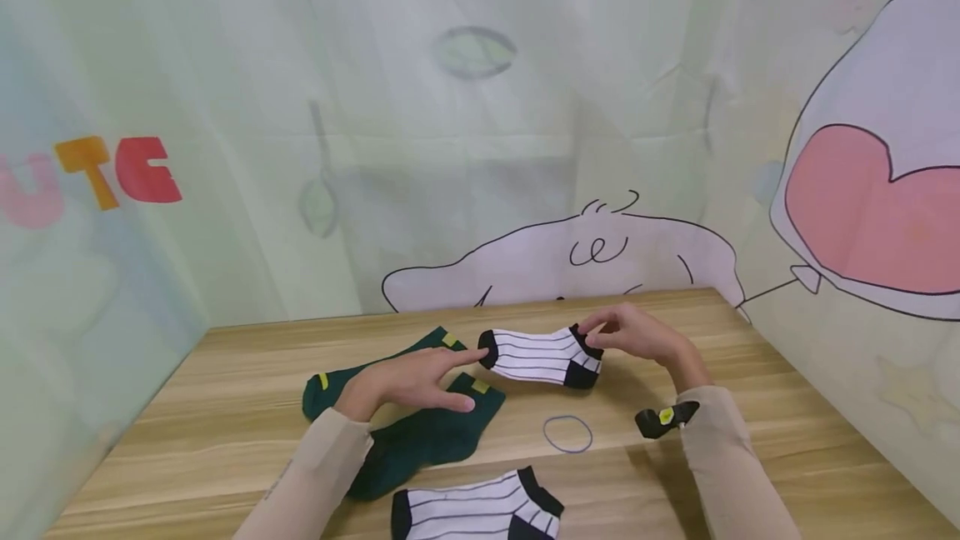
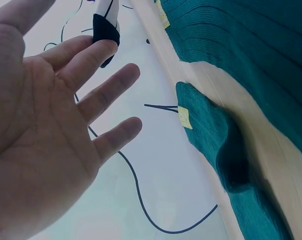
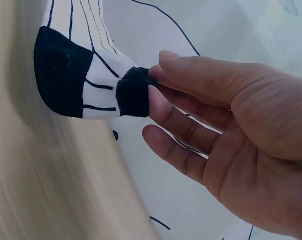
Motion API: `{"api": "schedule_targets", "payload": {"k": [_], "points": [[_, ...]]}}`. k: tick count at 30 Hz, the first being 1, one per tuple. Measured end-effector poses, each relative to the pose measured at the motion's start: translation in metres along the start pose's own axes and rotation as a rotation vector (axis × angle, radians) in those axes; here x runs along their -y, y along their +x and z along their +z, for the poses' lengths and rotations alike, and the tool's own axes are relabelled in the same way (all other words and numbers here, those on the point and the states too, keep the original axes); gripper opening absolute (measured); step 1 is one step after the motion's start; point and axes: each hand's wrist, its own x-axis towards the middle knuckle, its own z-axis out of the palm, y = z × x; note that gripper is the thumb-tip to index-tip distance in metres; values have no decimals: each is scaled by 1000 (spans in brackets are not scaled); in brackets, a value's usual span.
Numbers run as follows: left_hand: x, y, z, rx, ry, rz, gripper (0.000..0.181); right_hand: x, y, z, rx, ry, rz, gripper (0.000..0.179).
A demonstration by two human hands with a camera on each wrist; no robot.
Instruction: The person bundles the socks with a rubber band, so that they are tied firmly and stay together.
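The right hand pinches the black cuff of a white, black-striped fabric ankle sock toward the far side of a light wood-grain surface; the left hand, fingers outstretched, touches its black toe. Around the left hand lie two dark-green ribbed fabric socks. Nearer lies another striped sock.

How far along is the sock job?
Done, it seems: the green socks lie side by side. In hand: the far striped sock, its cuff pinched by the right hand, its toe touched by the left hand. Remaining, probably: pairing it with the near striped sock, which lies apart.
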Motion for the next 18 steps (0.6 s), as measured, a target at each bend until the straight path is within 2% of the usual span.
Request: {"api": "schedule_targets", "payload": {"k": [7, 18], "points": [[2, -3, 0, 5, 0, 11, 78, 5, 0, -2, 0, 25, -33, 25], [7, -14, -1, -4, -57, 87, 77, 9, 1, -4, 37, 67, -78, 23]]}}
